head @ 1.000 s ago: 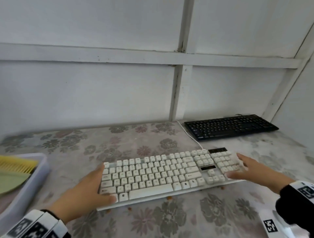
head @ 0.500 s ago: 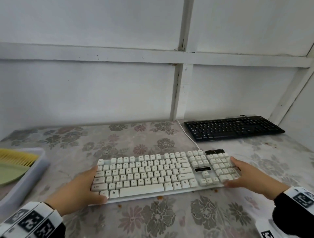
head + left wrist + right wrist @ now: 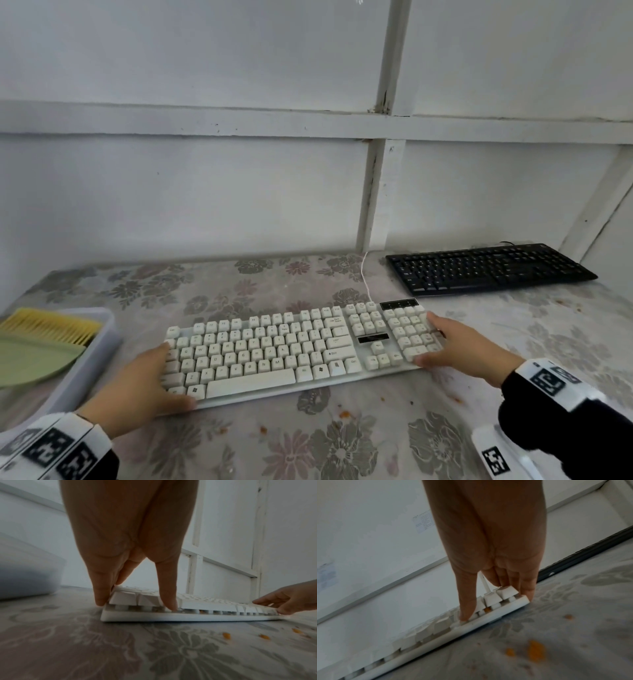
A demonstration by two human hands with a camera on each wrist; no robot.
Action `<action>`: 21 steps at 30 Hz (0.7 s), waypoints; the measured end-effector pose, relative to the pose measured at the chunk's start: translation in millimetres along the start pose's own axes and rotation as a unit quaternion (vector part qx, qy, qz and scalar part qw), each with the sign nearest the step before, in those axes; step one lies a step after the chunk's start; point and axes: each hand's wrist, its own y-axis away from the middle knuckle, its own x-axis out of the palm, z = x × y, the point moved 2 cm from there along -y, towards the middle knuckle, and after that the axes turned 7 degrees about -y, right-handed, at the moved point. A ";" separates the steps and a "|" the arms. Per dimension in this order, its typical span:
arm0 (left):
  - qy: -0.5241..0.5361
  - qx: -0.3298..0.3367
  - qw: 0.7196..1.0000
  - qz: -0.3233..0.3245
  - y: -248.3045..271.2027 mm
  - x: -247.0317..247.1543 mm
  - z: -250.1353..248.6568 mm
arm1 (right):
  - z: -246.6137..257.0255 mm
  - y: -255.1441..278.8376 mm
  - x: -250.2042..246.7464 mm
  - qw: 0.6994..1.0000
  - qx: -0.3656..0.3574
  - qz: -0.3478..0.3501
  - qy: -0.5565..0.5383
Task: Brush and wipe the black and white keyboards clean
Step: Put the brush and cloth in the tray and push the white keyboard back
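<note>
White keyboard (image 3: 291, 346) lying flat, lower centre of frame, on the flowered tablecloth (image 3: 239, 291), cable trailing up toward the wall. Left hand (image 3: 137, 387) clamped on its left end, thumb along the front edge, fingers down the side. Right hand (image 3: 459, 353) gripping the right end the same way, thumb on the front lip, fingers over the number pad. Orange crumbs (image 3: 536, 650) scattered on the cloth along the near edge, one more lodged under a keycap in the right wrist view. Black keyboard (image 3: 486, 270) parked at upper right, well apart, untouched. Yellow brush (image 3: 51, 325) and green dustpan (image 3: 30, 356) waiting in the tray (image 3: 102, 346) at far left. Looks like the positioning step, keyboard being settled before any cleaning. Next, probably: letting go with one hand, reaching left for the brush, then sweeping between the keys while steadying the board.
</note>
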 end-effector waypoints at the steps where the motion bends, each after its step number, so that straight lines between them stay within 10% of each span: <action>1: 0.010 -0.004 1.000 0.000 -1.3 -2.0 0.4 | 4.2 -2.6 1.3 1.000 -0.005 0.000 -0.001; 21: 0.011 -0.068 0.996 -0.053 -83.9 -16.2 6.2 | 33.9 -74.5 9.1 0.999 -0.030 -0.019 0.015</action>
